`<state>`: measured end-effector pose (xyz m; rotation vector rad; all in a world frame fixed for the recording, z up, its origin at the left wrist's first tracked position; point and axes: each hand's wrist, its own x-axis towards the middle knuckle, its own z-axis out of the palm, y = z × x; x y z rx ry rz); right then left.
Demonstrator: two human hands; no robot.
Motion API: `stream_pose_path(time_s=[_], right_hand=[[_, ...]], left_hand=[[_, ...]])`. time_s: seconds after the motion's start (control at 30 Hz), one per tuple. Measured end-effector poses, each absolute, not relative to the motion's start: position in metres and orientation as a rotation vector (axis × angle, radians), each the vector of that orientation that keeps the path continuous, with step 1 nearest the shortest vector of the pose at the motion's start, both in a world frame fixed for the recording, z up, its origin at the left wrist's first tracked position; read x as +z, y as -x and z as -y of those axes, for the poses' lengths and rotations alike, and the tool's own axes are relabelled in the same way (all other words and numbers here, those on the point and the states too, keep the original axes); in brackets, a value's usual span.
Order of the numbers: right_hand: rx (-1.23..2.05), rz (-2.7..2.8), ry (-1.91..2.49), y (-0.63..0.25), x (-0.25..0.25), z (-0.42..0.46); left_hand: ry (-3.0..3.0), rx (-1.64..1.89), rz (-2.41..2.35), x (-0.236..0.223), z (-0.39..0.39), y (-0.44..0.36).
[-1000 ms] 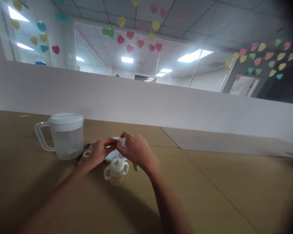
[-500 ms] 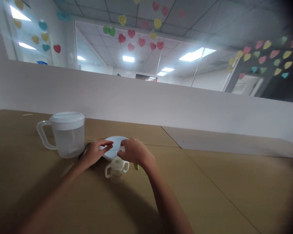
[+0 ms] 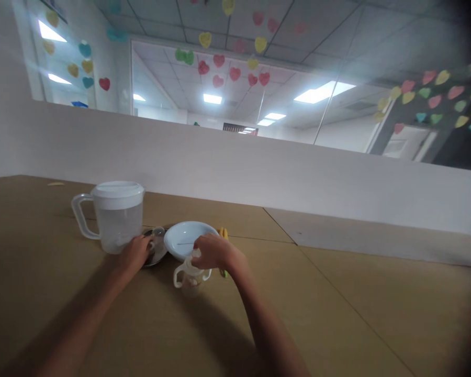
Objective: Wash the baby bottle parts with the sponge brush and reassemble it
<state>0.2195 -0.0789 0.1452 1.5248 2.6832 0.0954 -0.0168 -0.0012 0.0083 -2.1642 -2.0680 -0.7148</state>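
Note:
A clear two-handled sippy cup point(image 3: 191, 283) stands upright on the table, with something small and pale inside. My right hand point(image 3: 214, 251) is closed over its top, fingers around a small whitish piece point(image 3: 196, 253) mostly hidden by them. Whether that piece touches the cup's rim I cannot tell. My left hand point(image 3: 135, 252) reaches to a dark round metal tray point(image 3: 154, 261), its fingertips closed at the edge of a clear plastic cap point(image 3: 158, 240) lying there. Behind the cup sits a white bowl point(image 3: 190, 228) with a thin line, perhaps a stick, in it.
A lidded translucent pitcher point(image 3: 120, 220) stands left, close behind my left hand. Right of the bowl lies a yellow and green item point(image 3: 224, 235), partly behind my right hand. A thin pale piece point(image 3: 55, 184) lies far left, near the white wall point(image 3: 235, 173).
My left hand has moved left and down from beside the bowl to the tray and the clear cap. My right hand has lowered onto the cup's top. The view has shifted slightly.

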Motion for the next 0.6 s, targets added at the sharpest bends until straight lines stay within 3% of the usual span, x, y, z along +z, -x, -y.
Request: stream_pose_path(time_s=[0.13, 0.37, 0.5, 0.6], right_hand=[[0.02, -2.719, -1.505, -0.228, 0.149, 0.077], [-0.122, -3.128, -1.632, -0.229, 0.153, 0.079], [-0.178, -3.264, -1.606, -0.224, 0.156, 0.083], [-0.29, -3.334, -1.574, -0.222, 0.162, 0.088]], left_hand=[[2.049, -0.876, 1.978, 0.034, 0.013, 0.015], [2.113, -1.451, 1.342, 0.105, 0.078, -0.043], [2.279, -1.571, 1.155, 0.123, 0.097, -0.068], [2.265, -1.901, 1.175, 0.127, 0.093, -0.066]])
